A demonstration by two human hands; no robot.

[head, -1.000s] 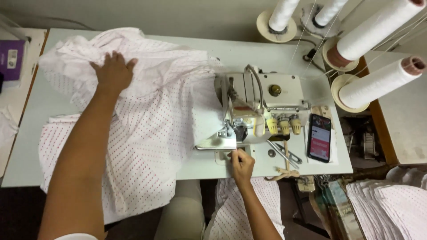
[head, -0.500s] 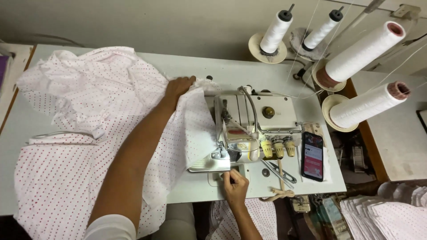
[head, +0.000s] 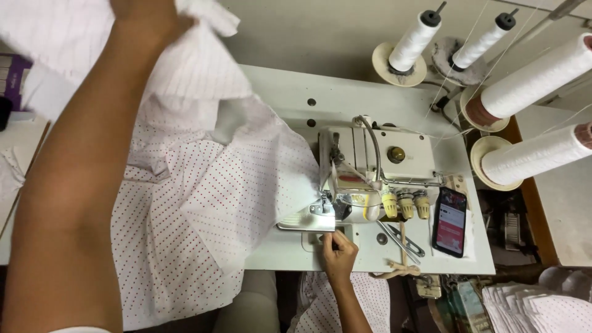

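A white fabric with small red dots (head: 203, 203) lies spread over the left half of the white sewing table (head: 290, 92). My left hand (head: 145, 18) is raised at the top of the view, gripping a bunch of this fabric and lifting it off the table. My right hand (head: 339, 250) rests at the table's front edge, fingers pinched on the fabric edge just in front of the presser foot (head: 324, 206) of the overlock sewing machine (head: 376, 166). More dotted fabric (head: 327, 302) hangs below the table by my lap.
A phone (head: 450, 221) lies right of the machine, with scissors or tweezers (head: 401, 237) beside it. Several large white thread cones (head: 530, 80) stand at the back right. A stack of white fabric pieces (head: 536, 308) sits at the bottom right.
My left hand has gathered the fabric and lifted it up and toward the back left. My right hand has stayed by the presser foot. The view has closed in.
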